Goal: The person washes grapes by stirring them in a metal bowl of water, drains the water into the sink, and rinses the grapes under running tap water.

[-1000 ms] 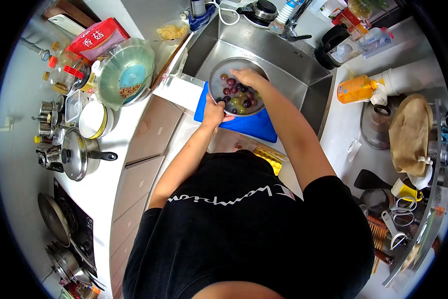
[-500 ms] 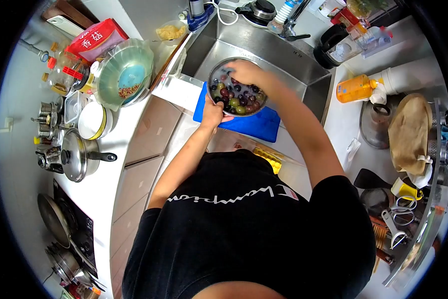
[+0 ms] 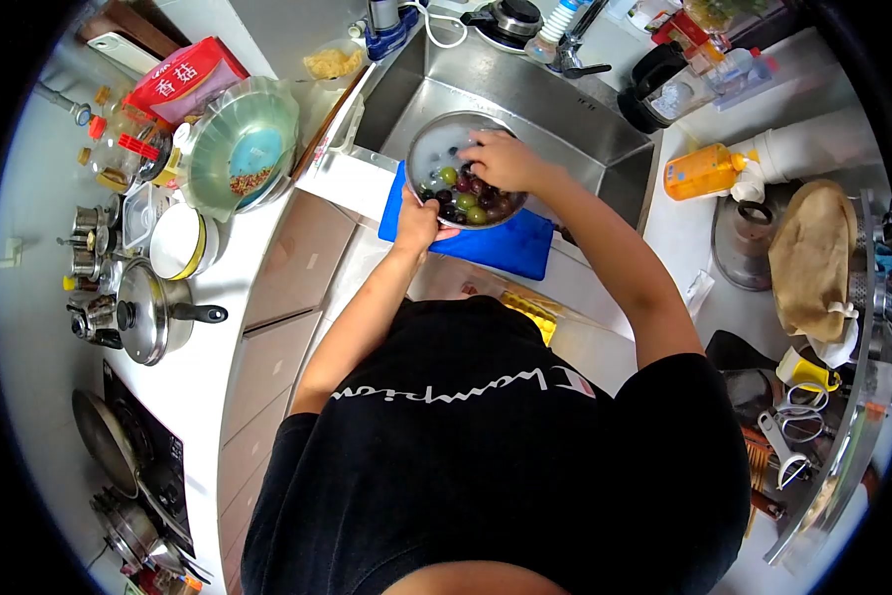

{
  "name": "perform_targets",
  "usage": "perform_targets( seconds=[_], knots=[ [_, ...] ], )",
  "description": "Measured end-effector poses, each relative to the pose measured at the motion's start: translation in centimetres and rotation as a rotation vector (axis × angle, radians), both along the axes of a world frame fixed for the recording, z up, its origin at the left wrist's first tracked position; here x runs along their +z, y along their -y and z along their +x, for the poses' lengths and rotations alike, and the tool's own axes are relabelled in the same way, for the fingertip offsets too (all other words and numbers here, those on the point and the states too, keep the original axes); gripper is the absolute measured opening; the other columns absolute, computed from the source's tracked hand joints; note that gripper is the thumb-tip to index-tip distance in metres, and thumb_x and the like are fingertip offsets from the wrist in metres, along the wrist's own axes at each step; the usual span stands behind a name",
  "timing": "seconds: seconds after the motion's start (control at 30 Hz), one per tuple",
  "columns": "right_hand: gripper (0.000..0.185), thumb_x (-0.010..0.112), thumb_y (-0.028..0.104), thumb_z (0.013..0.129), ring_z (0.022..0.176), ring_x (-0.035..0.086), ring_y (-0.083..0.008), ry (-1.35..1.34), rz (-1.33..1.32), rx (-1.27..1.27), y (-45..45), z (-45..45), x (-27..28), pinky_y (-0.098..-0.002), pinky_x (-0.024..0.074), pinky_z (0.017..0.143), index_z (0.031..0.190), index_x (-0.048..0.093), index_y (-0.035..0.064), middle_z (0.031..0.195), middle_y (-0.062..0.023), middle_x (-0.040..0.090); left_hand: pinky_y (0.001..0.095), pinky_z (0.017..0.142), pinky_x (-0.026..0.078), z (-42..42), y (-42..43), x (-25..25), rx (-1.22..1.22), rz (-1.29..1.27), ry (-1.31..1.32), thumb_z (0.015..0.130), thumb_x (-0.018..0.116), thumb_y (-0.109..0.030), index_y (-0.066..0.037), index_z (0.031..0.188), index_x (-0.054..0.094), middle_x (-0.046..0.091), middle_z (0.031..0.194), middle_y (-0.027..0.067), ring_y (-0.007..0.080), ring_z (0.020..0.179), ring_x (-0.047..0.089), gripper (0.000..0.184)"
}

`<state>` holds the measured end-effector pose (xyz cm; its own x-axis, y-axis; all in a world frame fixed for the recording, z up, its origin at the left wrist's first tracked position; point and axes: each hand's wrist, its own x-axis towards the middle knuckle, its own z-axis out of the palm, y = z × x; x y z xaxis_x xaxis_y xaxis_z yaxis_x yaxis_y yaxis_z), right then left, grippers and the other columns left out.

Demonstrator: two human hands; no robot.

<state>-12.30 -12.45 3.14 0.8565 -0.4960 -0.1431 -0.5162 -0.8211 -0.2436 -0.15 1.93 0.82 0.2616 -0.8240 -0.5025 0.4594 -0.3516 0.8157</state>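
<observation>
A round metal bowl (image 3: 428, 134) is tilted at the sink's near edge, above a blue mat (image 3: 506, 248). Cloudy water and several dark, red and green grapes (image 3: 466, 198) fill it. My left hand (image 3: 418, 224) grips the bowl's lower left rim. Inside the bowl, over the grapes, is my right hand (image 3: 501, 161), its fingers apart and bent, with nothing gripped between them that I can see.
The metal sink (image 3: 585, 124) lies behind the bowl, with a faucet (image 3: 575, 59) at its back. To the right stands an orange bottle (image 3: 702, 173). A green basin (image 3: 233, 149) and a lidded pot (image 3: 146, 312) are on the left counter.
My right hand has moved within the bowl, from its upper part to the right over the grapes. The grapes have shifted towards the lower right. My left hand keeps its hold on the rim.
</observation>
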Motion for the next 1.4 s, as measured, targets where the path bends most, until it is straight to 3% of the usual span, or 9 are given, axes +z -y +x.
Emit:
perform_targets(
  seconds=[0.1, 0.2, 0.33, 0.5, 0.6, 0.73, 0.87, 1.2, 1.4],
  knots=[
    [0.035, 0.048, 0.028, 0.080, 0.108, 0.045, -0.0324, 0.151, 0.116, -0.129, 2.0, -0.2, -1.5, -0.0377, 0.0349, 0.092, 0.112, 0.052, 0.0139, 0.117, -0.0185, 0.046, 0.0329, 0.049, 0.056, 0.0, 0.1, -0.4, 0.018, -0.002, 0.021, 0.082, 0.034, 0.000, -0.012, 0.122, 0.024, 0.044, 0.111, 0.0154, 0.0265, 0.081, 0.058, 0.043],
    [0.050, 0.049, 0.039, 0.080, 0.107, 0.046, -0.0331, -0.073, 0.387, -0.397, 2.7, 1.9, -1.5, -0.0364, 0.0352, 0.090, 0.117, 0.046, 0.0047, 0.114, -0.0214, 0.048, 0.0322, 0.049, 0.056, 0.0, 0.2, -0.2, -0.012, -0.005, 0.009, 0.082, 0.034, 0.000, -0.013, 0.123, 0.024, 0.044, 0.112, 0.0157, 0.0265, 0.083, 0.058, 0.044],
    [0.057, 0.045, 0.047, 0.080, 0.108, 0.045, -0.0335, 0.032, 0.216, -0.420, 0.9, 4.0, -3.7, -0.0375, 0.0348, 0.090, 0.115, 0.046, 0.0016, 0.117, -0.0224, 0.046, 0.0323, 0.050, 0.056, 0.1, 0.0, 0.2, -0.012, 0.033, 0.029, 0.082, 0.033, 0.001, -0.013, 0.124, 0.022, 0.044, 0.112, 0.0162, 0.0268, 0.085, 0.058, 0.045],
    [0.050, 0.042, 0.041, 0.083, 0.111, 0.042, -0.0329, -0.189, 0.346, -0.201, -1.0, 3.5, -0.5, -0.0377, 0.0318, 0.093, 0.118, 0.046, 0.0056, 0.119, -0.0201, 0.044, 0.0358, 0.051, 0.056, 0.2, 0.0, -0.8, -0.013, -0.015, -0.005, 0.081, 0.033, 0.001, -0.014, 0.127, 0.015, 0.041, 0.114, 0.0186, 0.0300, 0.085, 0.058, 0.052],
    [0.036, 0.043, 0.025, 0.082, 0.109, 0.043, -0.0317, -0.006, 0.135, 0.008, -1.6, 0.9, -0.2, -0.0381, 0.0312, 0.094, 0.114, 0.051, 0.0099, 0.120, -0.0186, 0.044, 0.0333, 0.051, 0.056, 0.0, 0.0, -0.2, 0.004, 0.005, 0.011, 0.082, 0.032, 0.002, -0.015, 0.126, 0.020, 0.044, 0.112, 0.0156, 0.0275, 0.086, 0.058, 0.049],
    [0.035, 0.046, 0.014, 0.076, 0.105, 0.046, -0.0323, -0.133, 0.031, 0.069, -0.2, -0.1, 0.8, -0.0398, 0.0350, 0.091, 0.109, 0.055, 0.0120, 0.115, -0.0182, 0.048, 0.0329, 0.051, 0.056, -0.1, 0.0, 0.0, 0.003, 0.002, 0.024, 0.082, 0.033, 0.001, -0.014, 0.125, 0.022, 0.045, 0.112, 0.0150, 0.0274, 0.086, 0.058, 0.047],
    [0.026, 0.048, 0.019, 0.078, 0.092, 0.052, -0.0341, 0.104, -0.030, 0.036, 1.2, 3.2, -0.8, -0.0413, 0.0407, 0.082, 0.100, 0.058, 0.0095, 0.095, -0.0169, 0.056, 0.0323, 0.050, 0.056, -0.1, 0.0, -0.5, 0.004, 0.011, 0.015, 0.082, 0.034, 0.000, -0.013, 0.123, 0.024, 0.045, 0.110, 0.0142, 0.0268, 0.084, 0.058, 0.045],
    [0.036, 0.042, 0.035, 0.083, 0.107, 0.044, -0.0295, -0.092, 0.045, -0.051, -2.3, 3.9, -1.1, -0.0377, 0.0330, 0.092, 0.108, 0.054, 0.0121, 0.113, -0.0151, 0.049, 0.0350, 0.049, 0.056, 0.1, 0.1, -0.7, 0.003, -0.019, 0.019, 0.079, 0.034, 0.001, -0.015, 0.126, 0.019, 0.042, 0.112, 0.0174, 0.0279, 0.077, 0.059, 0.051],
    [0.040, 0.052, 0.034, 0.077, 0.103, 0.048, -0.0327, 0.126, 0.162, -0.066, -0.9, 0.6, 1.3, -0.0380, 0.0378, 0.088, 0.103, 0.056, 0.0035, 0.109, -0.0205, 0.051, 0.0331, 0.050, 0.056, 0.0, -0.1, 0.0, -0.003, -0.003, 0.011, 0.083, 0.032, 0.000, -0.012, 0.123, 0.023, 0.044, 0.111, 0.0170, 0.0276, 0.085, 0.058, 0.043]
  ],
)
